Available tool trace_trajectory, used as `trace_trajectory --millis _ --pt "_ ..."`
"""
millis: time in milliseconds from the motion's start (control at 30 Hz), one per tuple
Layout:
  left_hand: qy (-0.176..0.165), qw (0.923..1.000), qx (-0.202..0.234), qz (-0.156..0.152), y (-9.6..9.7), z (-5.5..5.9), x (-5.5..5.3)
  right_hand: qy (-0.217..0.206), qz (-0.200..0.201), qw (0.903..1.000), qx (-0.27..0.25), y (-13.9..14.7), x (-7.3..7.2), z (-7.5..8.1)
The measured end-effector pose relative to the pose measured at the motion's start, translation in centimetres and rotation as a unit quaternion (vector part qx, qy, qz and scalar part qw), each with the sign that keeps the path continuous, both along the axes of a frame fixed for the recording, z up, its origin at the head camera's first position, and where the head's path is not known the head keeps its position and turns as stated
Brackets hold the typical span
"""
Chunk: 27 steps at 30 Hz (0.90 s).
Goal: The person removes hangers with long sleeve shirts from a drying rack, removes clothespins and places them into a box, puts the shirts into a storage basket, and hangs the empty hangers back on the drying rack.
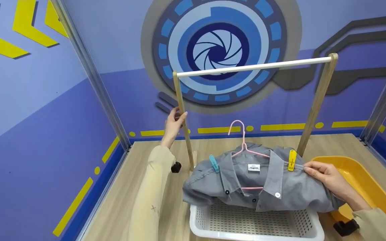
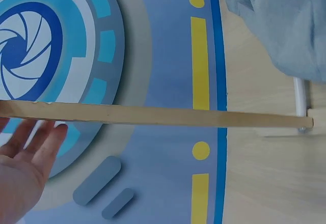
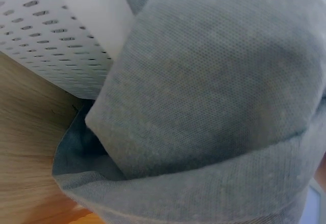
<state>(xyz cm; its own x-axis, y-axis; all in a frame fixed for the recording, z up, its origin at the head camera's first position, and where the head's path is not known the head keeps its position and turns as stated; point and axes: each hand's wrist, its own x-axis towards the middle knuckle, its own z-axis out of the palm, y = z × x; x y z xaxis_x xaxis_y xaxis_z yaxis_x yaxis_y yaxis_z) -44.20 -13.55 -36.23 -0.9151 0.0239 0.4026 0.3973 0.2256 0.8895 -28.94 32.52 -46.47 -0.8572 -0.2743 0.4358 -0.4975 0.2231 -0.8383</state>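
A grey collared shirt [image 1: 213, 190] on a pink hanger [image 1: 244, 137] lies across a white perforated basket [image 1: 256, 234], the hook pointing up. A blue clothespin [image 1: 214, 163] and a yellow clothespin [image 1: 292, 160] sit at its shoulders. My right hand [image 1: 328, 176] pinches the shoulder cloth just beside the yellow clothespin. My left hand [image 1: 173, 126] holds the left post [image 1: 187, 137] of a wooden clothes rack, thumb and fingers about it; in the left wrist view the fingers [image 2: 48, 145] meet the post. Grey cloth [image 3: 214, 81] fills most of the right wrist view.
The rack's white top bar [image 1: 253, 67] spans above the shirt. To the right, a yellow tray [image 1: 377, 190] lies partly under my right forearm. Everything stands on a wood-grain table [image 1: 126, 180] against blue printed wall panels [image 1: 129, 100].
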Motion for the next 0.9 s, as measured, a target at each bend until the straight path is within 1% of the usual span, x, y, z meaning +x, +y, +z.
trace_trajectory --millis 133,200,267,367,467,533,733,833,900 --pt "-0.013 0.9994 -0.028 0.015 -0.1 -0.5 0.0 0.001 -0.005 1.0000 0.002 -0.1 -0.1 -0.1" --pt "-0.024 0.9985 -0.040 0.029 -0.3 -0.8 0.3 0.000 -0.008 1.0000 0.005 0.0 -0.1 -0.2" --pt "-0.026 0.9969 -0.054 0.050 -0.5 -1.1 0.6 -0.001 -0.009 0.9999 0.011 0.0 -0.1 -0.2" --pt "-0.011 0.9940 -0.067 0.086 -0.7 -1.4 1.2 -0.009 -0.012 0.9998 0.013 0.0 -0.2 -0.1" --pt "0.021 0.9915 -0.075 0.104 -1.0 -1.7 2.0 -0.016 -0.019 0.9996 0.015 0.0 -0.2 0.0" --pt "0.030 0.9908 -0.083 0.103 -1.0 -1.8 2.5 -0.019 -0.023 0.9994 0.016 -0.1 -0.2 0.0" --pt "0.045 0.9890 -0.116 0.080 -1.0 -2.3 3.8 -0.023 -0.026 0.9991 0.025 -0.2 -0.2 -0.1" --pt "0.078 0.9873 -0.122 0.066 -0.8 -2.6 4.4 -0.028 -0.021 0.9992 0.019 -0.1 -0.2 -0.2" --pt "0.098 0.9857 -0.126 0.053 -0.6 -2.7 4.9 -0.023 -0.013 0.9995 0.014 -0.1 -0.1 -0.3"
